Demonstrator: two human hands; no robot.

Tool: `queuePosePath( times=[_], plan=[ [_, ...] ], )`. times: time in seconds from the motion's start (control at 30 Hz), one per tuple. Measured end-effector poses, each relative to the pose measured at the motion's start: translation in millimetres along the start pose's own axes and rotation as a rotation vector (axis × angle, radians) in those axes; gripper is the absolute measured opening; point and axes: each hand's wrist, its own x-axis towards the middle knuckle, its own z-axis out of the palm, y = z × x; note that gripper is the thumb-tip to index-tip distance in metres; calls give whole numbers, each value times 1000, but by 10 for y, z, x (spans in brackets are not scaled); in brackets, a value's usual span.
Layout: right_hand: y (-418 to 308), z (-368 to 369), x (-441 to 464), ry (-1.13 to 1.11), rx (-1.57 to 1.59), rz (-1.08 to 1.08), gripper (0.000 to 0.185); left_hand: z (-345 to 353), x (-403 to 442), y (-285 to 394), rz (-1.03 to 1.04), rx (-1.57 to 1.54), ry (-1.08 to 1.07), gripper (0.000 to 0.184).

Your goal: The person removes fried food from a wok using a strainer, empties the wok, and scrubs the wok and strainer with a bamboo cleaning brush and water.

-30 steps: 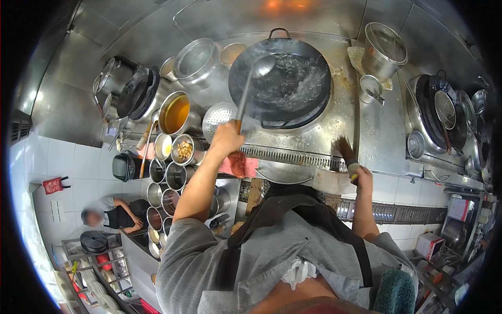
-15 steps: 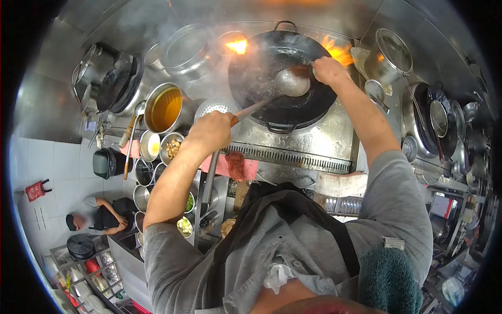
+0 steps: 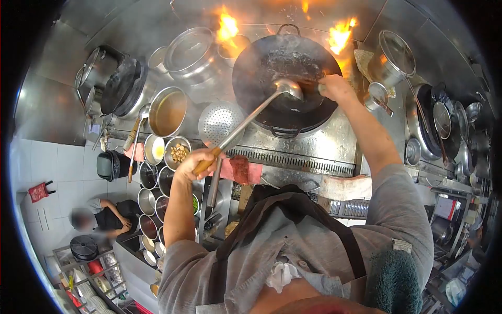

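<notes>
Gripping the wooden end of the ladle (image 3: 250,122), the fingers of my left hand (image 3: 196,164) were curled closed at centre-left of the frame. My right hand (image 3: 337,89), fingers clenched on a blurred brown implement (image 3: 312,87), hung over the right side of the wok (image 3: 272,65). The ladle slanted up and right, its bowl inside the wok, close to the implement; whether the two touched could not be told. The wok occupied the upper centre. Left of it lay a perforated skimmer (image 3: 220,124), then a pot (image 3: 168,111) of brownish liquid; below these, a bowl (image 3: 178,152) held brown pieces. Flames (image 3: 341,35) rose behind the wok, upper left and upper right. A co-worker (image 3: 111,215) appeared at lower left.
</notes>
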Motion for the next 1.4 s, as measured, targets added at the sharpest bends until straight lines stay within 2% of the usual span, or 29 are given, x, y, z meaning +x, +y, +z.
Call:
queuePosePath(
  times=[0.07,0.1,0.13,0.2,0.23,0.27,0.33,0.37,0.4,0.47,0.53,0.57,0.6,0.67,0.77,0.8,0.87,0.9,0.93,1.0,1.03,1.07,1.1,1.13,1.2,1.27,1.3,1.33,1.4],
  plan=[
    [129,-157,-228,55,-171,-181,24,53,-61,-130,-1,84,122,31],
    [28,-309,-328,36,-134,-118,30,75,-48,-210,14,275,184,31],
    [-104,-419,-489,37,-128,-118,30,162,-34,-219,11,279,187,31],
    [-307,-567,-768,240,165,-146,42,342,17,-189,62,817,474,31],
    [-266,-445,-788,247,139,-201,49,277,85,-282,351,1096,571,28],
    [-244,-385,-840,185,246,-315,47,284,109,-309,352,1104,570,28],
    [-152,-381,-812,15,-99,-267,40,440,138,-295,446,1266,709,27],
    [-86,-443,-780,81,-168,-137,39,481,155,-352,420,1271,731,27],
    [-5,-605,-685,155,-246,-13,38,251,268,-596,582,1295,716,26],
    [318,-694,-646,336,117,10,36,497,165,-579,146,919,664,25],
    [365,-543,-697,311,295,22,39,663,146,-687,166,561,575,19],
    [346,-414,-724,192,182,9,43,760,133,-735,142,340,516,17],
    [332,-324,-733,73,68,-9,47,866,125,-808,146,345,514,17],
    [489,-296,-767,53,-79,-26,49,1006,70,-906,148,8,467,16],
    [603,-367,-918,377,541,211,49,1158,77,-971,194,-244,258,20],
    [559,-328,-953,378,537,207,49,1237,98,-998,216,-386,128,22],
    [468,-221,-1026,263,1175,319,54,1385,226,-1016,210,-494,16,21],
    [372,-230,-1168,87,959,268,56,1464,289,-1022,206,-587,-65,21],
    [444,-28,-1216,61,843,93,55,1547,335,-989,196,-673,-145,21],
    [607,244,-1470,226,811,4,49,1700,425,-835,177,-622,-185,21],
    [615,157,-1719,231,804,23,49,1799,476,-796,188,-450,-64,21],
    [632,51,-2006,224,1046,121,48,1898,523,-785,196,-281,56,21],
    [635,-15,-2240,222,1289,218,47,1979,586,-748,232,-188,49,23],
    [744,31,-2430,232,1285,235,47,2093,656,-690,219,-187,36,23],
    [1069,134,-2843,339,1252,294,47,2339,847,-589,306,231,212,24],
    [1179,61,-3274,349,1266,396,48,2446,1187,-547,481,808,316,37],
    [1212,46,-3480,355,1283,483,49,2436,1446,-651,904,1260,455,46],
    [1244,66,-3649,354,1276,497,49,2533,1626,-742,898,1252,444,46],
    [1299,90,-3938,487,1298,567,47,2823,1939,-977,434,1410,400,29]
  ],
)
